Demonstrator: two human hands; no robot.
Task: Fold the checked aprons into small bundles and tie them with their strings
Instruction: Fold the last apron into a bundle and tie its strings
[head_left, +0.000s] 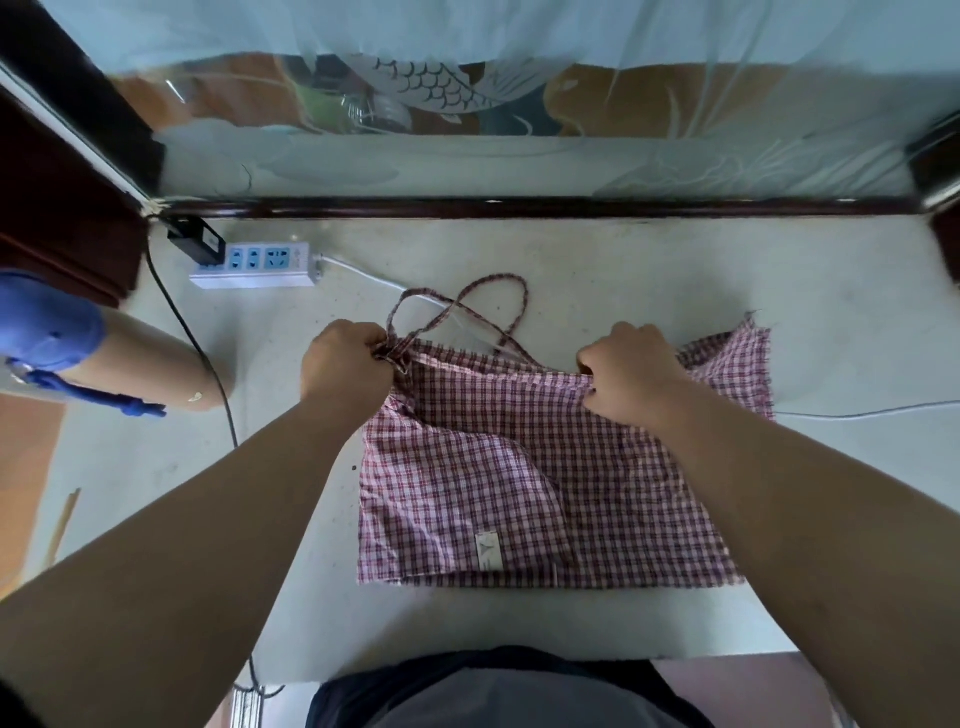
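Dark shirt (498, 696) at bottom edge. Left to right on pale table (675, 270): white power strip (254, 266); left hand (345, 364), fingers curled, pinching corner of checked apron (571, 493) by its looped strings (523, 306); right hand (631, 371), fingers curled, gripping flat-lying apron's far edge.

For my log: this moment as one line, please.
stage: folding | left hand: pinches apron corner | right hand: pinches apron edge | strings: loose
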